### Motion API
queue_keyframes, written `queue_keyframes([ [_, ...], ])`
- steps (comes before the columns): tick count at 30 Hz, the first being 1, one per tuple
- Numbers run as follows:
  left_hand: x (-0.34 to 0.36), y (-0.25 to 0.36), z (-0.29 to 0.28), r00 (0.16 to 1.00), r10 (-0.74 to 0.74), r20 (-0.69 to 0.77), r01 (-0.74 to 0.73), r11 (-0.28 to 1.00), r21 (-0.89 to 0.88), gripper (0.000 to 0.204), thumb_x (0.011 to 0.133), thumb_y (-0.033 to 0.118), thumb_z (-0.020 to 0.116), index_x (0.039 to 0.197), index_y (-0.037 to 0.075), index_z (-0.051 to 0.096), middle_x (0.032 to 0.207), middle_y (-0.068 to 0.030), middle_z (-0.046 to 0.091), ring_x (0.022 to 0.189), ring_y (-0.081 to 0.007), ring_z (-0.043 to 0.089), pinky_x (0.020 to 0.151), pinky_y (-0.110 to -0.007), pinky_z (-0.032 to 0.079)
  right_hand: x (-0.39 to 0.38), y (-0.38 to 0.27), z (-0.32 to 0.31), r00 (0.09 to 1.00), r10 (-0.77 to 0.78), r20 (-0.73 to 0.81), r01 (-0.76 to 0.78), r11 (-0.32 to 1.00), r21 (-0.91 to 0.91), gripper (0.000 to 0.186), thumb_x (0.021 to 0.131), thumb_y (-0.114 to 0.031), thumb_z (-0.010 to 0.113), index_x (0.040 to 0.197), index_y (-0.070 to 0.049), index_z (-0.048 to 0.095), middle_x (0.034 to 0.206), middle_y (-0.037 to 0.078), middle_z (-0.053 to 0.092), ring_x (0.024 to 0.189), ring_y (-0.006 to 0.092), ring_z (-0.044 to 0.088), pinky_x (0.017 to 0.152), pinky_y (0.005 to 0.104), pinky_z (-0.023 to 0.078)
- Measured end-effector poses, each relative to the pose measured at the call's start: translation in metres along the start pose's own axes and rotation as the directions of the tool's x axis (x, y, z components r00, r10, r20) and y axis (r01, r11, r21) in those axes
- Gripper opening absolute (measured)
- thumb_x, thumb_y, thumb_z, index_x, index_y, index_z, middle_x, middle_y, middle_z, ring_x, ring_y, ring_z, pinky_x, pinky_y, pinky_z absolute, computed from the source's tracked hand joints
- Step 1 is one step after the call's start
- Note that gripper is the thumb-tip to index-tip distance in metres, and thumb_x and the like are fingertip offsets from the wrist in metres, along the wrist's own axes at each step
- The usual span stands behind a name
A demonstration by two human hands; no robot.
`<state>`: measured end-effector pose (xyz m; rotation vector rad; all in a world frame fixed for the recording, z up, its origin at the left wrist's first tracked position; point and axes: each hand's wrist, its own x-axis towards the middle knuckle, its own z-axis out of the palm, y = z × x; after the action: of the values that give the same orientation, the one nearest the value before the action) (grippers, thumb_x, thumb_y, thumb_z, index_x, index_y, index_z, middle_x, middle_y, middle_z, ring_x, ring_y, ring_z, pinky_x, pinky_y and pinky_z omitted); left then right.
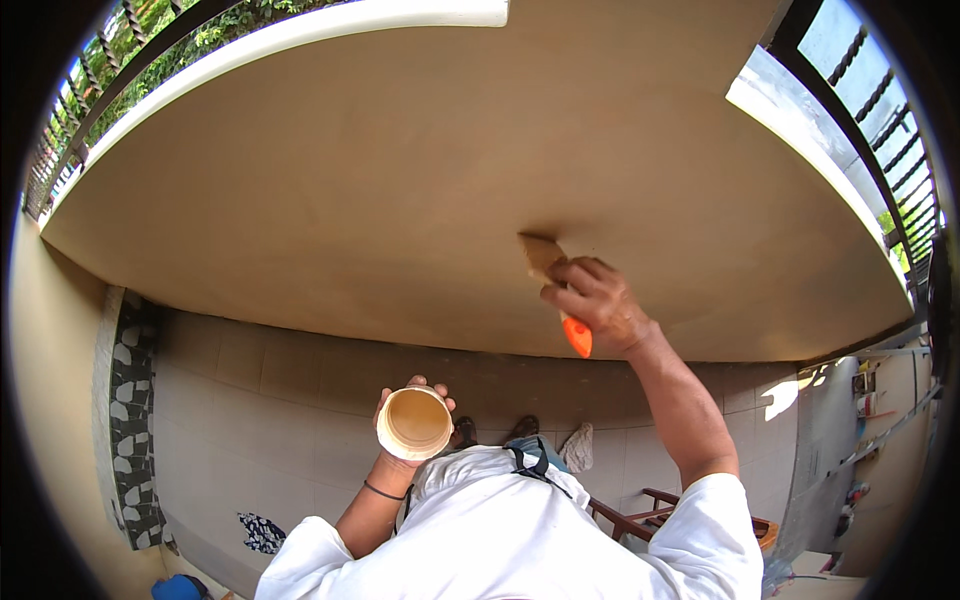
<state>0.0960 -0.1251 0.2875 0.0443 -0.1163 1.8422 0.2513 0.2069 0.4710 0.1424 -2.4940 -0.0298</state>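
My right hand (606, 308) is closed around a paintbrush (541, 254), whose handle ends in bright orange below the fingers. The brush's flat head is up against the beige wall (400, 180) in front of me, with a dark shadow beside its tip. Lower and to the left, my left hand (398, 464) grips a round, pale tub (414, 458) from beneath and behind, its fingertips showing over the far side. The tub's open mouth faces up, and beige paint coats its inside. A dark band circles my left wrist.
Tiled floor (270, 420) runs along the wall's foot. A wooden chair (625, 520) stands behind my right side, near a pale cloth (578, 447). Dark patterned cloth (262, 533) lies at left. Metal railings (875, 95) top the wall's white ledges at both ends.
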Motion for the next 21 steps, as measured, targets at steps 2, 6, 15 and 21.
queue_keyframes([
  [2,-0.002,0.004,-0.005,1.0,-0.011,-0.015,0.011,1.0,0.005,0.058,0.11,0.054,0.054,0.141,0.005,0.055,0.14,-0.0285,0.059,0.134,-0.0494,0.061,0.098,-0.064,0.063,0.033,0.012,-0.039,0.99,-0.017,-0.137,0.011,0.999,-0.043,0.025,0.077,-0.006,0.079,0.101,-0.011,0.073,0.112,0.008,0.075,0.099,0.0284,0.075,0.078,0.0404,0.065],
  [6,-0.001,0.005,0.0,1.0,-0.006,0.019,0.006,1.0,-0.006,0.059,0.111,0.054,0.052,0.143,0.005,0.055,0.144,-0.0283,0.057,0.135,-0.0489,0.061,0.1,-0.065,0.062,0.089,0.009,-0.114,0.882,-0.168,-0.44,0.053,0.964,-0.262,0.025,0.071,-0.007,0.085,0.096,-0.011,0.081,0.108,0.012,0.079,0.099,0.0305,0.078,0.082,0.0385,0.067],
  [15,0.001,-0.001,-0.002,0.995,-0.091,-0.043,0.088,0.995,-0.052,0.057,0.111,0.056,0.054,0.143,0.009,0.054,0.142,-0.0253,0.058,0.137,-0.0464,0.059,0.1,-0.067,0.061,0.037,-0.018,-0.006,0.974,-0.073,-0.213,0.036,0.984,-0.176,0.021,0.077,-0.009,0.078,0.097,-0.012,0.074,0.115,0.01,0.076,0.101,0.0286,0.075,0.086,0.0387,0.065],
  [21,0.007,-0.002,-0.006,0.989,-0.126,-0.072,0.124,0.992,-0.03,0.059,0.11,0.054,0.059,0.143,0.006,0.053,0.141,-0.028,0.056,0.135,-0.048,0.059,0.099,-0.065,0.063,-0.081,-0.085,0.082,0.718,0.696,-0.019,-0.594,0.626,0.505,0.021,0.095,-0.001,0.075,0.114,-0.009,0.073,0.114,0.012,0.074,0.095,0.0277,0.075,0.086,0.0403,0.063],
])
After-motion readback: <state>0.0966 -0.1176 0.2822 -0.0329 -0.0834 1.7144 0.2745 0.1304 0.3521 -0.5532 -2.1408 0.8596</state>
